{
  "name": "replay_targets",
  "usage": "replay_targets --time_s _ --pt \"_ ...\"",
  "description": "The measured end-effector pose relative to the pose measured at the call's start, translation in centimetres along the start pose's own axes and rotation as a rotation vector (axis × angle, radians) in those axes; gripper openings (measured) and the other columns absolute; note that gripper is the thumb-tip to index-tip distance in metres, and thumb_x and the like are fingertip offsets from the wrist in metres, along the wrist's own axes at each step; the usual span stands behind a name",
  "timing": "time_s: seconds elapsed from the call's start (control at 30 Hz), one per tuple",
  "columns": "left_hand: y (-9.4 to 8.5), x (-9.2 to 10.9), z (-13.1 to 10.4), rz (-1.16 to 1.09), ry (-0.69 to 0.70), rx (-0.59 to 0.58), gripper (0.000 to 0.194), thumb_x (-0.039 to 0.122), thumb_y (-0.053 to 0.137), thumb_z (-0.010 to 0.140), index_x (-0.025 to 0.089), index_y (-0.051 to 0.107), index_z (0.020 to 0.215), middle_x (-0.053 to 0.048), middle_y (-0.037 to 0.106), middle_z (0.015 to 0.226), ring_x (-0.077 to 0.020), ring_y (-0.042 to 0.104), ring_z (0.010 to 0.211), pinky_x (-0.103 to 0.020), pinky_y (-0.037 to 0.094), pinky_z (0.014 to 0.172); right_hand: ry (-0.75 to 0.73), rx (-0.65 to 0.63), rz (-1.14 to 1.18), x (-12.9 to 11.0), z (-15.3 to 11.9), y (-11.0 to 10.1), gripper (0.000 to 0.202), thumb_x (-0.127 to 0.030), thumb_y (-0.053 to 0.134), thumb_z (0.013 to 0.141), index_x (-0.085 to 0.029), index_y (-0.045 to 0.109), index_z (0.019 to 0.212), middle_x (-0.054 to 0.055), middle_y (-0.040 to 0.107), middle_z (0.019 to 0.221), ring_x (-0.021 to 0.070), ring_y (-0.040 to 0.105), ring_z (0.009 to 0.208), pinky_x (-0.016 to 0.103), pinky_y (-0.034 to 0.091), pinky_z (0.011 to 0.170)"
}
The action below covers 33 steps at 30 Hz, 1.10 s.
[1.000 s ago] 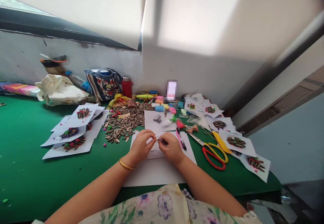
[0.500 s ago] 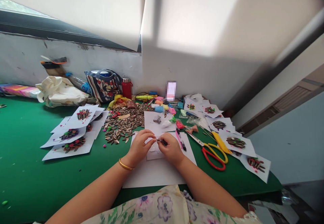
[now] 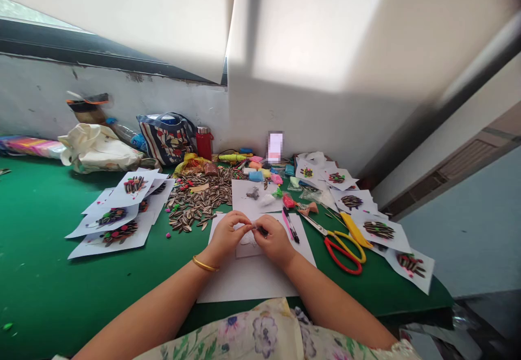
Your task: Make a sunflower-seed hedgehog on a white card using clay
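Note:
Above white paper [image 3: 256, 281], my left hand [image 3: 228, 236] and my right hand [image 3: 273, 238] meet at the fingertips. Thumb and forefinger of my left hand are pinched together on something too small to make out. My right hand is closed around a small dark piece of clay [image 3: 262, 231], mostly hidden by the fingers. Beneath the hands lies a smaller sheet [image 3: 248, 250] with a pale shape on it. Just beyond is another sheet [image 3: 240, 190] bearing a grey lump [image 3: 253, 192].
Sunflower seeds [image 3: 203, 197] are heaped behind my left hand. Scissors [image 3: 344, 246] and black and pink pens [image 3: 291, 227] lie at the right. Seed-decorated cards stand in stacks at left [image 3: 118, 216] and right [image 3: 378, 228]. A red bottle [image 3: 204, 143] stands by the wall.
My fingertips have shifted slightly and now sit closer together over the small piece. Both hands stay above the paper.

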<state>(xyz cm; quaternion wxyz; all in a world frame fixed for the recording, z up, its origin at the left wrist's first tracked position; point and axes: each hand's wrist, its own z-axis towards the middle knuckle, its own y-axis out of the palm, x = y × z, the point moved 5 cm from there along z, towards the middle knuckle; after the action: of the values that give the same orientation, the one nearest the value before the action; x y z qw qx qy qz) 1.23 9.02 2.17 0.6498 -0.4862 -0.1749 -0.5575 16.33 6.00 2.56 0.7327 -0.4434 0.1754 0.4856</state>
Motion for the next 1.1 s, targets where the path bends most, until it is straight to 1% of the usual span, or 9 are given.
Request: replay_targets --time_s 0.23,0.37,0.53,0.63,0.77,0.87,0.93,1.0,1.1 --pt "-0.8 -0.3 0.2 -0.063 -0.043 0.064 0.013 0.031 0.06 0.088 0.019 0.065 0.085 -0.004 0.065 0.088 -0.0183 0.06 0.087 -0.033 0.048 0.082 0.078 0.037 -0.008 0.8 0.0 -0.4 0.005 -0.018 0.058 0.082 -0.021 0.061 0.08 0.0 0.057 0.076 0.0153 0.052 0.073 0.027 0.04 0.068" --pt "-0.7 -0.1 0.1 -0.037 -0.007 0.041 0.011 0.03 0.064 0.087 0.021 0.07 0.086 -0.004 0.064 0.091 -0.0186 0.059 0.09 -0.033 0.047 0.085 0.083 0.025 0.006 0.8 0.0 -0.3 0.004 -0.02 0.057 0.083 -0.021 0.06 0.081 0.0 0.056 0.076 0.0152 0.051 0.072 0.027 0.039 0.067" --pt "-0.1 0.0 -0.2 0.023 0.007 -0.016 0.013 0.03 0.065 0.087 0.025 0.074 0.093 -0.004 0.062 0.09 -0.0179 0.059 0.088 -0.031 0.047 0.082 0.051 0.009 0.003 0.4 0.0 -0.1 0.007 -0.019 0.056 0.083 -0.021 0.057 0.076 -0.001 0.054 0.073 0.0149 0.05 0.071 0.026 0.038 0.066" --pt "0.0 0.1 -0.2 0.048 0.016 -0.017 0.011 0.03 0.065 0.087 0.024 0.073 0.089 -0.003 0.062 0.088 -0.0178 0.059 0.086 -0.031 0.046 0.08 0.04 0.002 0.008 0.3 0.0 0.1 0.007 -0.018 0.055 0.083 -0.021 0.058 0.076 -0.001 0.055 0.073 0.0148 0.051 0.071 0.026 0.039 0.067" --pt "-0.4 0.3 0.0 0.055 0.015 0.049 0.012 0.028 0.062 0.087 0.02 0.067 0.08 -0.004 0.063 0.087 -0.0188 0.058 0.087 -0.033 0.045 0.083 0.069 0.007 -0.008 0.5 0.0 0.0 0.006 -0.02 0.055 0.082 -0.021 0.059 0.078 0.0 0.056 0.074 0.0152 0.051 0.072 0.027 0.04 0.067" --pt "-0.9 -0.2 0.0 -0.035 -0.073 0.121 0.015 0.032 0.058 0.089 0.019 0.062 0.082 -0.004 0.063 0.084 -0.0184 0.059 0.084 -0.033 0.046 0.08 0.11 0.035 -0.021 1.0 0.0 -0.4 0.005 -0.021 0.055 0.083 -0.021 0.06 0.082 0.001 0.058 0.078 0.0156 0.053 0.075 0.027 0.041 0.069" --pt "-1.0 -0.8 0.0 -0.166 -0.171 0.127 0.021 0.037 0.053 0.091 0.019 0.059 0.084 -0.003 0.064 0.081 -0.0174 0.06 0.078 -0.032 0.048 0.075 0.136 0.047 -0.066 1.7 0.2 -0.9 0.006 -0.022 0.054 0.084 -0.02 0.06 0.084 0.002 0.059 0.082 0.0161 0.055 0.078 0.027 0.042 0.071" --pt "-0.9 -1.0 -0.1 -0.298 -0.251 0.106 0.026 0.043 0.05 0.093 0.019 0.057 0.084 -0.003 0.065 0.079 -0.0162 0.062 0.074 -0.031 0.05 0.072 0.168 0.047 -0.179 2.5 0.5 -1.5 0.006 -0.023 0.053 0.084 -0.02 0.058 0.085 0.002 0.059 0.083 0.0169 0.055 0.078 0.027 0.042 0.071" --pt "-1.0 -0.6 -0.1 -0.417 -0.317 0.1 0.033 0.049 0.05 0.092 0.018 0.056 0.082 -0.003 0.066 0.076 -0.0147 0.062 0.069 -0.029 0.051 0.069 0.228 0.027 -0.433 4.1 1.4 -2.7 0.008 -0.024 0.053 0.084 -0.02 0.057 0.09 0.004 0.06 0.085 0.0187 0.055 0.079 0.029 0.041 0.072"
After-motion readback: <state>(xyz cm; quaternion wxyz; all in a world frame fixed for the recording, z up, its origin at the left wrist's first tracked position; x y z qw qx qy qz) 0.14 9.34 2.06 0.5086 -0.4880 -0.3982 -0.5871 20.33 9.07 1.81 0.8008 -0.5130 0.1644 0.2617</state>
